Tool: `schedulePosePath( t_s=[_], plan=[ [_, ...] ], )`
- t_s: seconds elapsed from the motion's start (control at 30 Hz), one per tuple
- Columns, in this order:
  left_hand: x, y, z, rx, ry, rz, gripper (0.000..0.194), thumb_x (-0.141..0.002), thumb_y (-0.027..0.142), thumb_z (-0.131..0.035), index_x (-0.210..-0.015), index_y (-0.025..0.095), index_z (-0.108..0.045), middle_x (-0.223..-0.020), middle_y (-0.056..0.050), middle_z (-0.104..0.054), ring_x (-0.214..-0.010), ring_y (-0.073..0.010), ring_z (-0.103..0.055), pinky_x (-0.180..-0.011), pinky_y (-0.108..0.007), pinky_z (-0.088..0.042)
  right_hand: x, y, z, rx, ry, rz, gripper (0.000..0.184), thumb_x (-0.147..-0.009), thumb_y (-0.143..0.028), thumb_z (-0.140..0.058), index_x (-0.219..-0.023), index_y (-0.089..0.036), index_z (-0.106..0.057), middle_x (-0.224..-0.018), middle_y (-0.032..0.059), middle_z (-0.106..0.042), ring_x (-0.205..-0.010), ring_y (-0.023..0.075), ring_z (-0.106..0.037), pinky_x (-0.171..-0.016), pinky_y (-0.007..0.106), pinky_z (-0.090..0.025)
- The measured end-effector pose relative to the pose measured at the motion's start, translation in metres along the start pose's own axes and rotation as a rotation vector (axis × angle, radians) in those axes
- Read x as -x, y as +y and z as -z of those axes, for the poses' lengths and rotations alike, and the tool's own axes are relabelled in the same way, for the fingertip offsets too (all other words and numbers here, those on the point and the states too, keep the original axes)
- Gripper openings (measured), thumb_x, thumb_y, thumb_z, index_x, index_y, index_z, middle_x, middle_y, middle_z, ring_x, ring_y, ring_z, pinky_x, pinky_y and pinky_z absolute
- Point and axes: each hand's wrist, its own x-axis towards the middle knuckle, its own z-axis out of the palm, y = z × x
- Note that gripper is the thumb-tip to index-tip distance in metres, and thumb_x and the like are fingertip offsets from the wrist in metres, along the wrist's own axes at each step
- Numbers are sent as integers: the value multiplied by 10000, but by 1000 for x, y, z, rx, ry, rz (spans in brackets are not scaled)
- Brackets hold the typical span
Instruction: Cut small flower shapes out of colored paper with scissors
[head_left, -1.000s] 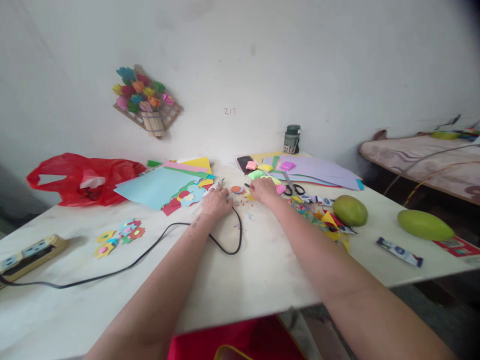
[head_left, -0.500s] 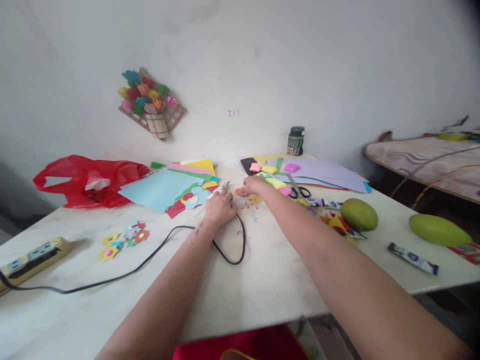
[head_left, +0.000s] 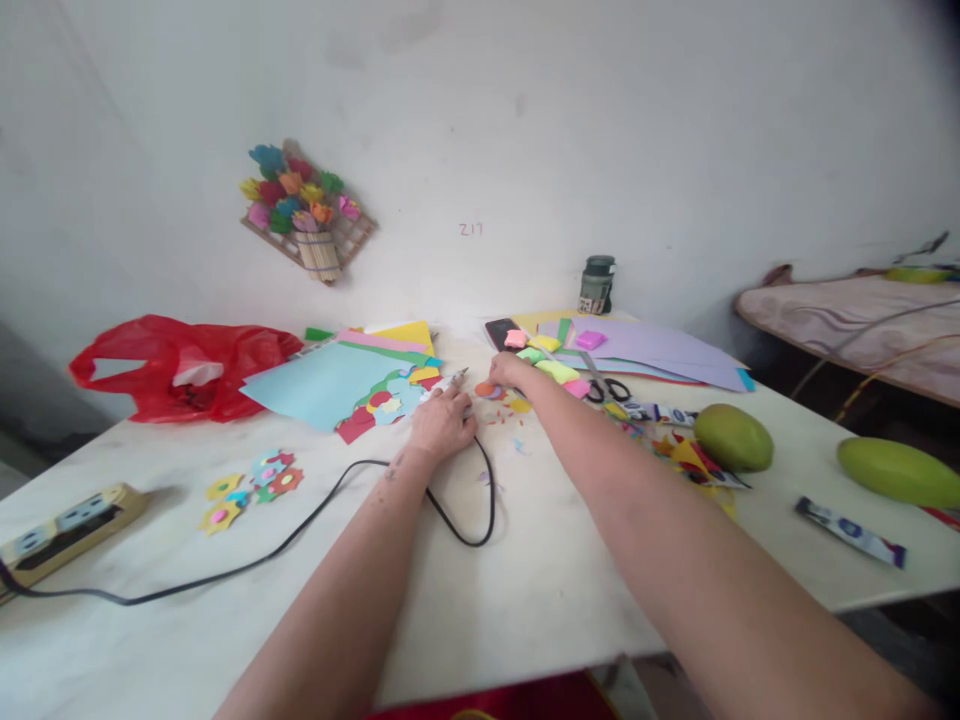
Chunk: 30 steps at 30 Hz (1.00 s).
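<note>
My left hand [head_left: 444, 420] is closed over a white glue gun [head_left: 452, 381] whose metal tip points away to the right; a black cord [head_left: 491, 490] loops out from under the hand. My right hand [head_left: 510, 371] reaches to the middle of the table with its fingers bent together; what they hold, if anything, is hidden. Just below those fingers lie small orange and purple paper circles [head_left: 491, 392] and a yellow paper piece [head_left: 520, 406]. Soft coloured packets [head_left: 556, 372] sit beside the right wrist. Layered paper cut-outs [head_left: 386, 402] lie left of my left hand.
Paper flowers [head_left: 255, 490] and a power strip [head_left: 71, 530] lie at the left, before a red plastic bag [head_left: 157, 370]. Scissors [head_left: 606, 388], a phone [head_left: 501, 333], purple sheets [head_left: 660, 350], a bottle [head_left: 597, 285], green mangoes [head_left: 735, 437] and a glue tube [head_left: 851, 532] are at the right.
The view has shifted slightly. My right hand has drawn back a little from the orange circle, showing more of the paper circles below it. My left hand stays on the glue gun.
</note>
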Motion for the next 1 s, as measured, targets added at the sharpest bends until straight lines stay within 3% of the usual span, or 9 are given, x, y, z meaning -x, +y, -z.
schedulePosePath(
  t_s=[0.2,0.37,0.5,0.7,0.83,0.93,1.0],
  plan=[
    [0,-8,0,30,-36,-22,257,-770,269,-518,-989,221,-643,-1220,-74,-601,-1039,-262,-569,-866,-380,-481,9,10,-2,-102,12,-23,278,-834,-291,-569,-1072,-187,-669,-1037,56,-706,-900,160,-646,-799,245,-437],
    [0,-14,0,55,-69,-18,301,-757,262,-522,-1031,222,-641,-1196,-72,-615,-1044,-262,-571,-875,-381,-476,12,1,2,-36,-16,11,422,-700,-451,-692,-1045,-208,-687,-1085,70,-693,-1040,242,-603,-995,372,-323],
    [1,-16,3,68,-97,-23,329,-770,283,-507,-1067,224,-634,-1197,-67,-616,-1064,-263,-561,-880,-380,-471,13,-6,7,18,-113,-3,354,-704,-390,-707,-976,-165,-712,-998,102,-711,-996,243,-618,-947,347,-366],
    [0,-22,3,99,-107,-31,343,-777,313,-486,-1064,215,-646,-1163,-75,-633,-1046,-278,-571,-851,-387,-477,22,3,8,-21,-67,-6,287,-754,-299,-668,-1020,-197,-700,-1000,66,-715,-940,213,-628,-844,283,-423],
    [0,-25,3,126,-125,-32,345,-778,323,-483,-1058,212,-652,-1160,-80,-634,-1043,-273,-580,-866,-379,-470,28,4,9,-39,-41,13,316,-741,-305,-677,-1040,-205,-694,-1022,60,-710,-938,211,-628,-875,292,-407],
    [0,-26,3,134,-121,-33,346,-769,313,-489,-1054,210,-653,-1150,-80,-639,-1032,-273,-585,-863,-375,-469,30,0,11,-21,-72,58,304,-722,-283,-687,-1007,-180,-707,-994,68,-714,-956,217,-619,-918,310,-376],
    [0,-26,3,136,-111,-29,347,-762,301,-491,-1055,211,-653,-1148,-77,-640,-1032,-272,-586,-857,-371,-470,30,-1,13,-13,-111,85,275,-719,-252,-680,-981,-175,-718,-957,59,-720,-908,204,-628,-864,285,-404]
  ],
)
